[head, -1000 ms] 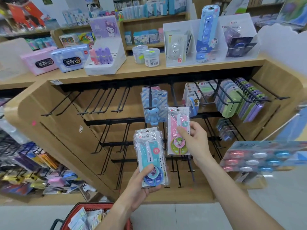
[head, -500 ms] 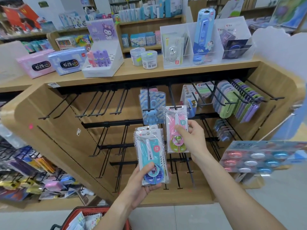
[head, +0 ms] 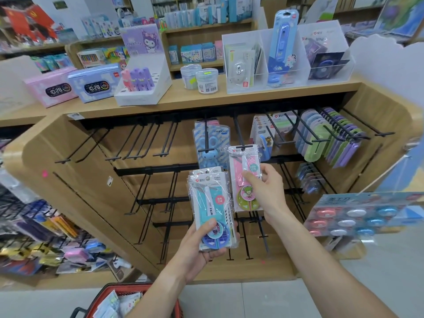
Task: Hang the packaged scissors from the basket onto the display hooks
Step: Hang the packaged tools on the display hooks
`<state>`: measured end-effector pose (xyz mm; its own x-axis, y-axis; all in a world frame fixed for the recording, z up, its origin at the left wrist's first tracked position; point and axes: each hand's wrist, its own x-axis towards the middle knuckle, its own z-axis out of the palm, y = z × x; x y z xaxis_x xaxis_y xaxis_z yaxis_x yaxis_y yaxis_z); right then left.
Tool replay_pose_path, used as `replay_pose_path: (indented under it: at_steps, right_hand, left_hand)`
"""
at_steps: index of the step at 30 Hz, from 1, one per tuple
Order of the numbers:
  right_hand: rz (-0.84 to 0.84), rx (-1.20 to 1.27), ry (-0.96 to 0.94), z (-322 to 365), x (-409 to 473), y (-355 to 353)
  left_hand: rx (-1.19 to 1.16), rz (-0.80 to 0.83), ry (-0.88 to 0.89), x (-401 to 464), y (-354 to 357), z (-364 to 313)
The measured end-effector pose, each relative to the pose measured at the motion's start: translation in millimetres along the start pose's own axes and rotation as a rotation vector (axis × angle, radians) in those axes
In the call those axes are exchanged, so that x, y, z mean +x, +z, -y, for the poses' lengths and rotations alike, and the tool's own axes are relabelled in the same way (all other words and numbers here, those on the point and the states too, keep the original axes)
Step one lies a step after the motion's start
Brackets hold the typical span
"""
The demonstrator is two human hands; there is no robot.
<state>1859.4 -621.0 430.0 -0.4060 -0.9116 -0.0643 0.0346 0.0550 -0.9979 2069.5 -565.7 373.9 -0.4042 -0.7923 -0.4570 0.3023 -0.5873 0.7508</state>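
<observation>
— Scissors pack, pink (head: 246, 180): position?

— Upright, long axis vertical, handles at the bottom. Its top edge sits right at the tip of a black display hook (head: 238, 137) on the upper rail. Whether the hang hole is already over the tip, I cannot tell.

— Which hand has it?

— The right hand (head: 267, 190). Thumb on the front face, fingers curled behind the pack's right edge, a narrow pinch around mid-height. The hook lies up and away from those fingers, so in my judgement the coming move is a push along the hook towards the wooden back panel (head: 146, 143).

— The other hand?

— The left hand (head: 202, 247) grips a stack of teal scissors packs (head: 212, 206) by the bottom end, thumb across the front, fingers wrapped underneath. Held lower and nearer the person, just beside the pink pack; contact uncertain.

— Basket?

— Red basket (head: 110, 292) at the bottom edge, more packets (head: 114, 305) inside.

— Neighbours on the rail?

— Blue scissors packs (head: 211, 143) hang on the hook immediately left.
</observation>
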Motion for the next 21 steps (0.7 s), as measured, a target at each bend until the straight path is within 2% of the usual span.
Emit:
replay_pose_path:
  at_steps: [6,13,18,21]
  right_hand:
    - [-0.004,-0.05,0.007,1.0,17.5,6.6]
    - [0.027,-0.102,0.094,7.1,97.9,25.4]
    - [-0.045,-0.195,0.154,-2.8,124.3,30.1]
    - [-0.11,-0.267,0.114,2.3,101.5,19.2]
  left_hand:
    - [-0.011,0.009,0.018,1.2,-0.6,-2.0]
    - [0.015,-0.001,0.051,1.9,8.0,-11.6]
    - [0.031,-0.007,0.065,4.6,13.7,-17.1]
    - [0.046,-0.019,0.069,4.9,16.7,-16.6]
